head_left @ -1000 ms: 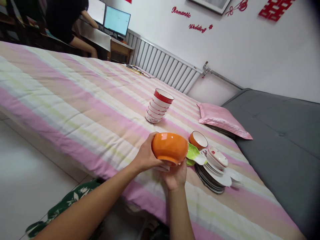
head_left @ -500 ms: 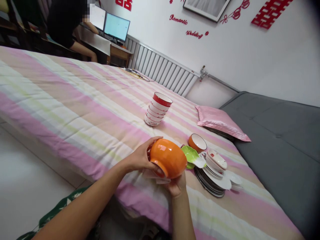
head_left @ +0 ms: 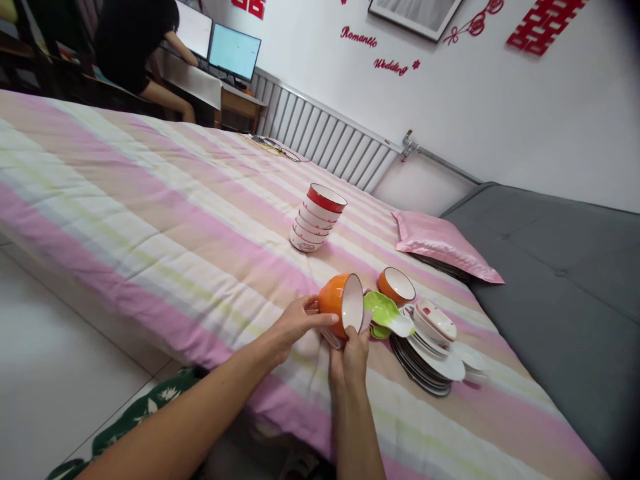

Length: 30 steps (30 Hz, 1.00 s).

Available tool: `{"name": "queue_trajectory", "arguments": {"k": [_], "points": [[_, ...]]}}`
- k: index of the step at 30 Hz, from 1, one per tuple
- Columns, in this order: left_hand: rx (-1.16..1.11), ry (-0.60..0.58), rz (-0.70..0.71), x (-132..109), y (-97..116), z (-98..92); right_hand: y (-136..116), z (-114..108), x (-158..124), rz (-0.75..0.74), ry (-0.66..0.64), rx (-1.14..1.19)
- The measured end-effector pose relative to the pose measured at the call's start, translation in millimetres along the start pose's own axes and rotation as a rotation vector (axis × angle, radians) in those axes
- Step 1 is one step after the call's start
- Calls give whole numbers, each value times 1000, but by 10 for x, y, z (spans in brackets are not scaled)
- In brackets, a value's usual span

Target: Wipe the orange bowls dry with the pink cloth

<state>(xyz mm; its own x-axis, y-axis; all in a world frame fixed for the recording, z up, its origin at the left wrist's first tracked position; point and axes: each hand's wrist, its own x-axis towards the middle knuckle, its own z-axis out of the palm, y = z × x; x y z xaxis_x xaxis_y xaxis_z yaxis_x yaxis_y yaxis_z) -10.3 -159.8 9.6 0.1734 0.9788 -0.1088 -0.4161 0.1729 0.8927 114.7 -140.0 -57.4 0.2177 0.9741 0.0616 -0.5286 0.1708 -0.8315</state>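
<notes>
An orange bowl [head_left: 331, 300] with a white inside is held between my two hands, tilted on its side with its opening to the right. My left hand [head_left: 296, 325] grips its outer left side, fingers closed around it. My right hand [head_left: 353, 353] pinches its lower rim with the thumb inside. A pale folded cloth [head_left: 332, 339] sits under the bowl, partly hidden by my right hand. Just right of my hands lie green leaf-shaped dishes [head_left: 381, 308] with a white end. A second orange bowl [head_left: 400, 291] stands upright behind them.
A stack of red-and-white bowls [head_left: 315, 223] stands further back on the striped bed [head_left: 190, 267]. Stacked plates [head_left: 440, 367] with small dishes [head_left: 434, 319] on top lie at right. Beyond are a pink pillow [head_left: 445, 245] and grey headboard [head_left: 560, 293]. A person [head_left: 135, 47] sits at a desk.
The orange bowl has turned in my hands, so its white inside now faces right instead of its base facing me. My right hand has come up to the rim.
</notes>
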Motion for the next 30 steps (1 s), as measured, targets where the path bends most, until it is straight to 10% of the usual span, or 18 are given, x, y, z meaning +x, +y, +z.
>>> {"name": "queue_trajectory", "arguments": {"k": [3, 11, 21, 30], "points": [[-20, 81, -12, -16, -13, 57, -11, 107, -102, -119, 168, -138], [98, 396, 176, 14, -81, 2, -90, 362, -300, -73, -7, -66], [692, 185, 432, -44, 51, -88, -320, 148, -85, 40, 28, 168], [1096, 53, 558, -79, -35, -63, -390, 47, -83, -212, -3, -49]]}}
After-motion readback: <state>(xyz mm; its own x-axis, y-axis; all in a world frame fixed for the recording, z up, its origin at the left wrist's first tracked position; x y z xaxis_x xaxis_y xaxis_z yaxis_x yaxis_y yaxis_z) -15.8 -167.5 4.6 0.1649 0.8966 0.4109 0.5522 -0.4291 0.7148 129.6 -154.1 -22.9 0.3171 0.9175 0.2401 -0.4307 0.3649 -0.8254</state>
